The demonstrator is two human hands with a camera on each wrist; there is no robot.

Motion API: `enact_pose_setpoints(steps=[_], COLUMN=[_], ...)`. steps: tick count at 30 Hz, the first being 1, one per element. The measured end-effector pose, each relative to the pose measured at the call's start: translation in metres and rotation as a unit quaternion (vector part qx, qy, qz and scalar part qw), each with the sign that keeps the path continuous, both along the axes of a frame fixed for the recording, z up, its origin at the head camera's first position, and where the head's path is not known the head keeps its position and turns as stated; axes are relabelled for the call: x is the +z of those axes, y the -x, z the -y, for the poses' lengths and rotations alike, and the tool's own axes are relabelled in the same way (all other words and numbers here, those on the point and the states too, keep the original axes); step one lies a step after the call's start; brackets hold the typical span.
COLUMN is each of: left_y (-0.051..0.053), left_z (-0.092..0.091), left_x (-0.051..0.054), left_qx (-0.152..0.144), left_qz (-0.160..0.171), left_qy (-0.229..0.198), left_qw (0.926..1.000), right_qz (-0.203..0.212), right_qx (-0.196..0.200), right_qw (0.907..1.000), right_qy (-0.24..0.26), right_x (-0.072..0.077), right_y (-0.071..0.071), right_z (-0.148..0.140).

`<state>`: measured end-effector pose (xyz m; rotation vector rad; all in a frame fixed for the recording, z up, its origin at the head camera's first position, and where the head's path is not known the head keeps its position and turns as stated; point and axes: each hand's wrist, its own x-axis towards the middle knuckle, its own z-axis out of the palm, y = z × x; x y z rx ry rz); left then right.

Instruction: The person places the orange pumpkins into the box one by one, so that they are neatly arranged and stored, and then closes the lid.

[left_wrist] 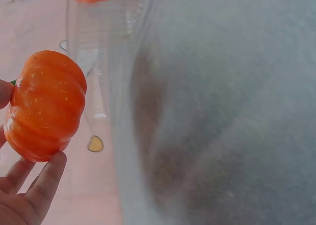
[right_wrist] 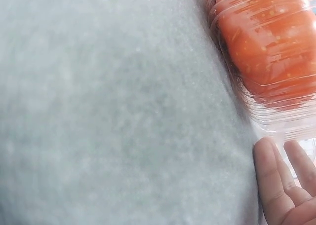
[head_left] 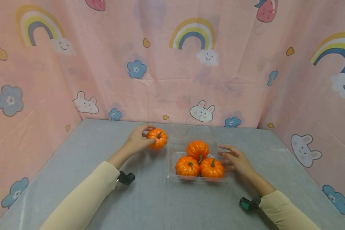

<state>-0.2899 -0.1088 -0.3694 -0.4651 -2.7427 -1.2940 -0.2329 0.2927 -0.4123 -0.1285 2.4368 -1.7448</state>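
My left hand [head_left: 138, 139] pinches a small orange pumpkin [head_left: 160, 140] between thumb and fingers, held above the table just left of a clear plastic box [head_left: 172, 171]. In the left wrist view the same pumpkin [left_wrist: 49, 104] shows its ribbed side, with fingertips beneath it. Three more pumpkins sit in the box: one at the back [head_left: 197, 149], one front left [head_left: 187, 166] and one front right [head_left: 211, 168]. At the box's right side is my right hand [head_left: 237, 161], its fingers loosely extended. The right wrist view shows those fingers [right_wrist: 269, 173] close to the ribbed plastic wall; contact is unclear.
The box's transparent lid [head_left: 191, 131] lies folded back toward the rear of the grey table [head_left: 149, 204]. Pink printed cloth [head_left: 166, 92] hangs behind the table and along both sides. Each wrist carries a small black device, one at left [head_left: 126, 178] and one at right [head_left: 249, 203].
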Motion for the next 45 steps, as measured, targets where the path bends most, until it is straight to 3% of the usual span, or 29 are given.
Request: enact_pose_setpoints(steps=[19, 28, 45], left_y=[-0.011, -0.018, -0.025], left_z=[-0.023, -0.04, -0.062], left_x=[0.022, 0.024, 0.017], left_qx=[-0.039, -0.076, -0.119], left_qz=[-0.079, -0.111, -0.126], left_qy=[-0.015, 0.01, 0.049], left_qw=[0.996, 0.9909, 0.9836], right_qz=[-0.003, -0.003, -0.003], right_qx=[0.002, 0.002, -0.006], right_qw=[1.0, 1.0, 0.9999], right_qy=[-0.006, -0.007, -0.015], right_x=[0.001, 0.001, -0.002], right_y=[0.001, 0.001, 0.001], right_z=[0.0, 0.0, -0.001])
